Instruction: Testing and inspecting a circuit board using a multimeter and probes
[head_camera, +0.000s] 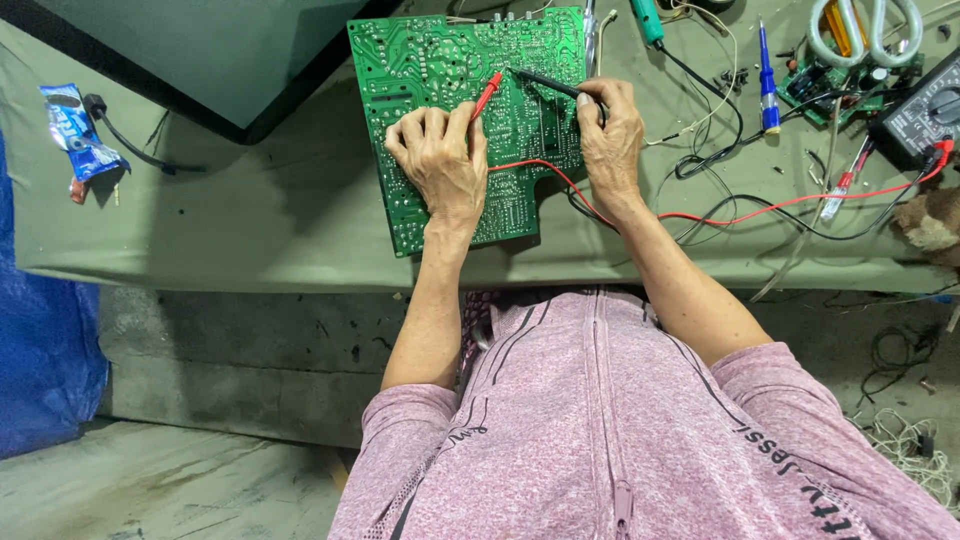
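Pink zip jacket (640, 430) fills the foreground. Beyond it, the left hand (440, 160), fingers curled, pinches a red probe (487, 95) and rests on the green circuit board (440, 70), which lies flat on the olive-covered bench (250, 210). The right hand (610, 135) pinches a black probe (545, 83), tip on the board. Farther right sits a multimeter (925, 110).

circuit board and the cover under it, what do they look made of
Circuit board: seemingly rigid laminate with a glossy green coating, pale printed markings and tiny solder dots. Table cover: matte olive fabric, judging by soft creases and its draped edge. Left hand rests on the board.
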